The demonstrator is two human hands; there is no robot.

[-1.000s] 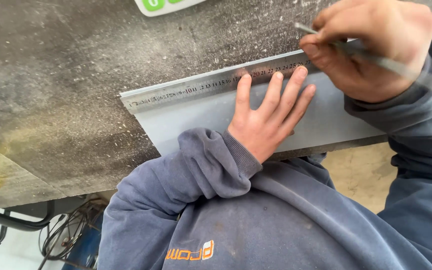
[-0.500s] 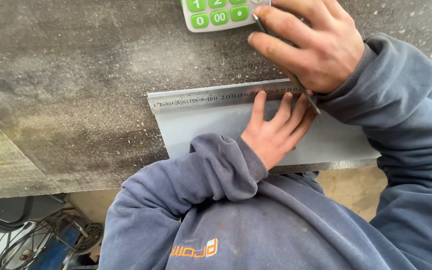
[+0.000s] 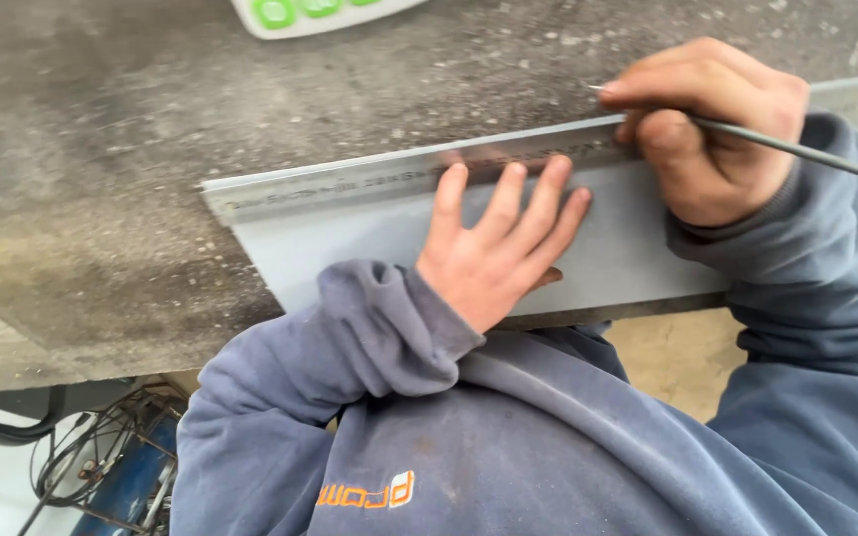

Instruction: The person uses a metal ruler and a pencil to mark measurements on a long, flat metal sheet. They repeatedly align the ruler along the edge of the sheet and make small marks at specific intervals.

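A pale grey metal sheet (image 3: 350, 253) lies at the near edge of a dark, dusty workbench (image 3: 101, 149). A steel ruler (image 3: 330, 189) runs along the sheet's far edge. My left hand (image 3: 499, 248) lies flat on the sheet, fingers spread, fingertips pressing the ruler. My right hand (image 3: 712, 134) grips a thin metal scriber rod (image 3: 796, 151). Its tip sits at the ruler's far edge, just right of my left fingers.
A white calculator with green keys (image 3: 310, 12) lies at the top of the bench. Below the bench edge at lower left are black cables and a blue object (image 3: 111, 476). A sandy floor (image 3: 667, 357) shows between my sleeves.
My right hand has come down from beside the calculator to the ruler's edge with the rod. My left hand stays flat on the sheet. The view has shifted.
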